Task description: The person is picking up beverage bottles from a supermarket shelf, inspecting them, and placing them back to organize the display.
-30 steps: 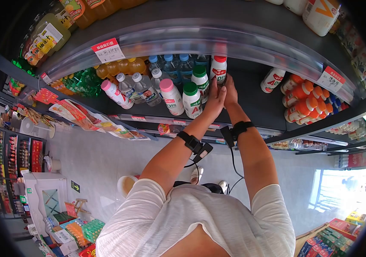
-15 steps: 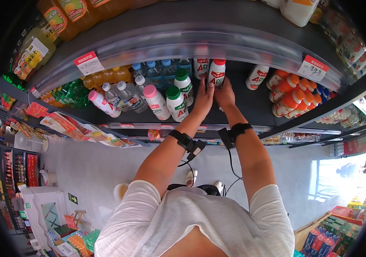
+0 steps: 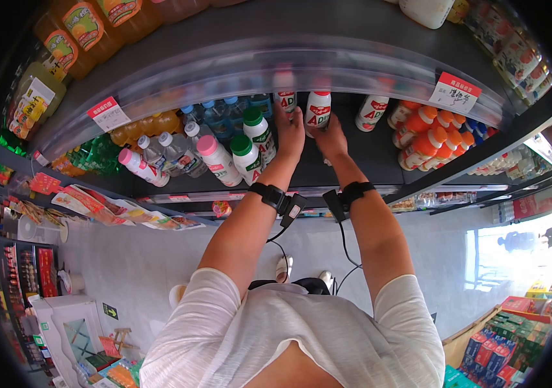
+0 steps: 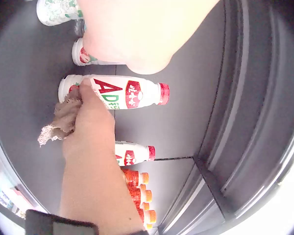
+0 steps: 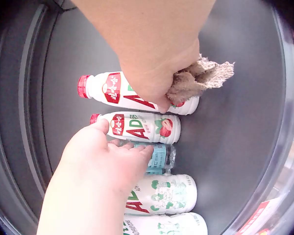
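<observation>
My right hand [image 3: 332, 139] grips a white red-capped bottle [image 3: 318, 111] marked "AD" low on its body. In the same hand a crumpled brownish cloth [image 5: 201, 81] is bunched against the bottle's base. My left hand [image 3: 291, 132] is at a second red-capped bottle [image 5: 144, 127] just to the left, its thumb over the shoulder and its fingers curved along the far side. A narrow gap separates the two bottles, both upright on the dark shelf [image 3: 389, 161]. To the right a third red-capped bottle [image 3: 371, 113] stands alone.
Left stand green-capped bottles [image 3: 245, 158], pink-capped bottles [image 3: 218, 160] and clear water bottles [image 3: 182, 152]. Orange-capped bottles [image 3: 434, 139] fill the right side. The clear price rail [image 3: 276, 61] of the shelf above runs close over my hands.
The view has shifted right along the shelf. My right hand and its bottle have come apart from the left hand, with the second red-capped bottle now showing beside it.
</observation>
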`<state>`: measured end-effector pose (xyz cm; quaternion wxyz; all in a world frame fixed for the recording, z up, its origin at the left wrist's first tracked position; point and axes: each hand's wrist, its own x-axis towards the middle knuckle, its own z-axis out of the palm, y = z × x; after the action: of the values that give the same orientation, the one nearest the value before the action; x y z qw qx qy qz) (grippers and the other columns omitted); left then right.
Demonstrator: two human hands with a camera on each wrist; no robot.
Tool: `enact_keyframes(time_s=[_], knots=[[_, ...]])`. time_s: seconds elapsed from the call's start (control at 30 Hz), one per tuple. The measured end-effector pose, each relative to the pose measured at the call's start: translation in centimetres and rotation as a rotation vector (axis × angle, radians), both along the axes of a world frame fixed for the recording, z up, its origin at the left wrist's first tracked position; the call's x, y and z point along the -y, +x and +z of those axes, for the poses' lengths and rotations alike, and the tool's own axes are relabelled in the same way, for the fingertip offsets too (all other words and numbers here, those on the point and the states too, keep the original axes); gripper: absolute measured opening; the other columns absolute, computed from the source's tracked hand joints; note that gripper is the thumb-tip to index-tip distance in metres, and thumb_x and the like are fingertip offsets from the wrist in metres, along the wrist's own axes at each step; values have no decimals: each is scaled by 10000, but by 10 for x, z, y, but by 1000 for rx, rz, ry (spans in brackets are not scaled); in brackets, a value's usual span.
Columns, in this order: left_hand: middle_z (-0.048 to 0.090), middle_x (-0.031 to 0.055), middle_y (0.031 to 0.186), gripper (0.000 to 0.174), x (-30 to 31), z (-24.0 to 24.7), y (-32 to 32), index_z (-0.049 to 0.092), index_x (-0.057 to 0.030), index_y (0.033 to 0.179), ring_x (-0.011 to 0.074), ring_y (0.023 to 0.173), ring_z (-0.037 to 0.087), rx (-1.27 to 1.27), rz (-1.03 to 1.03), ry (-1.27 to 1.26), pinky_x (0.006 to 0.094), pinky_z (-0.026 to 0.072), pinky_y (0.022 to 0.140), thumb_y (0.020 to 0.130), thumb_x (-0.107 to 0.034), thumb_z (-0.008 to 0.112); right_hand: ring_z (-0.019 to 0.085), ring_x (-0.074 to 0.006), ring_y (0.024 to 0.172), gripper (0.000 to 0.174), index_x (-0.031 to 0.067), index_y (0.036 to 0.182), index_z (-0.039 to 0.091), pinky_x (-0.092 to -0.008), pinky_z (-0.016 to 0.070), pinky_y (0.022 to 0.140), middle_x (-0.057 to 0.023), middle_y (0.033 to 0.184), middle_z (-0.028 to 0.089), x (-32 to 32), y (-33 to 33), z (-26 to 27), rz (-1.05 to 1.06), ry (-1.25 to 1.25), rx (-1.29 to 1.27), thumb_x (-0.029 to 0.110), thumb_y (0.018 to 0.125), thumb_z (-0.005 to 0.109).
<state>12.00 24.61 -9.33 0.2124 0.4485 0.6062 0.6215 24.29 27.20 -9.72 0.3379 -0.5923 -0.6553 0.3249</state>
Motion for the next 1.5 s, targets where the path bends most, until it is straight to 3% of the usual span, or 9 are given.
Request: enact_keyframes(time_s=[0.23, 0.3, 0.47, 0.63, 0.73, 0.83, 1.0, 1.23, 1.5], knots=[[396, 228, 1376, 557, -38, 6, -3, 290, -8, 1431, 362, 1236, 422, 149, 13, 249, 426, 319, 1049, 944, -123, 535, 573, -367, 1158, 745, 86, 1348, 413, -442, 469, 948, -168, 1314, 529, 5, 12, -1, -17, 20, -2, 350, 743, 760], [442, 136, 1326, 565, -44, 11, -6, 263, -58, 1461, 261, 1139, 483, -65, 53, 248, 364, 373, 987, 964, -126, 523, 574, -368, 1154, 747, 83, 1350, 410, -441, 471, 947, -166, 1311, 531, 8, 18, -3, -25, 30, -4, 343, 743, 760], [468, 190, 1186, 510, -60, 16, -3, 451, -26, 1295, 354, 1066, 499, -181, 304, 225, 432, 381, 971, 846, -117, 675, 573, -371, 1152, 756, 86, 1364, 398, -440, 475, 942, -168, 1315, 528, 16, 35, 0, -33, -3, -15, 330, 746, 758], [535, 160, 1119, 453, -87, 10, -12, 529, -16, 1163, 273, 996, 553, -489, 487, 283, 397, 465, 872, 778, -100, 753, 576, -368, 1149, 773, 87, 1380, 382, -439, 478, 940, -173, 1321, 525, 24, 49, 1, -46, -3, -11, 326, 748, 757], [573, 129, 1061, 442, -108, 8, -20, 543, -20, 1122, 244, 992, 563, -343, 314, 410, 382, 489, 844, 753, -90, 776, 579, -367, 1144, 771, 89, 1382, 380, -435, 478, 940, -173, 1315, 531, 29, 56, 1, -72, 26, -7, 322, 750, 755], [564, 148, 1093, 509, -120, -2, -27, 530, -28, 1160, 287, 1029, 547, -185, 195, 371, 392, 496, 841, 732, -94, 797, 580, -368, 1140, 764, 95, 1383, 384, -430, 476, 941, -173, 1307, 537, 33, 63, 1, -81, -40, -38, 316, 752, 754], [455, 220, 1224, 597, -89, 12, -6, 498, -41, 1260, 349, 1049, 526, -643, 477, 326, 388, 538, 744, 748, -130, 792, 577, -368, 1141, 747, 102, 1375, 399, -428, 471, 940, -173, 1296, 545, 43, 74, 6, -96, -41, -52, 309, 753, 756], [397, 213, 1204, 609, -50, 19, 35, 495, -102, 1309, 365, 1031, 540, -215, 81, 117, 433, 509, 885, 777, -216, 767, 562, -353, 1158, 692, 90, 1344, 421, -415, 458, 953, -160, 1285, 543, 57, 102, 1, -163, 16, -7, 270, 761, 748], [450, 200, 1159, 625, 0, 40, 120, 502, -91, 1288, 362, 971, 591, -182, -186, 126, 405, 511, 853, 742, -161, 796, 582, -338, 1125, 630, 88, 1302, 467, -417, 462, 933, -152, 1215, 586, 72, 143, 7, -307, 13, -52, 268, 764, 742]])
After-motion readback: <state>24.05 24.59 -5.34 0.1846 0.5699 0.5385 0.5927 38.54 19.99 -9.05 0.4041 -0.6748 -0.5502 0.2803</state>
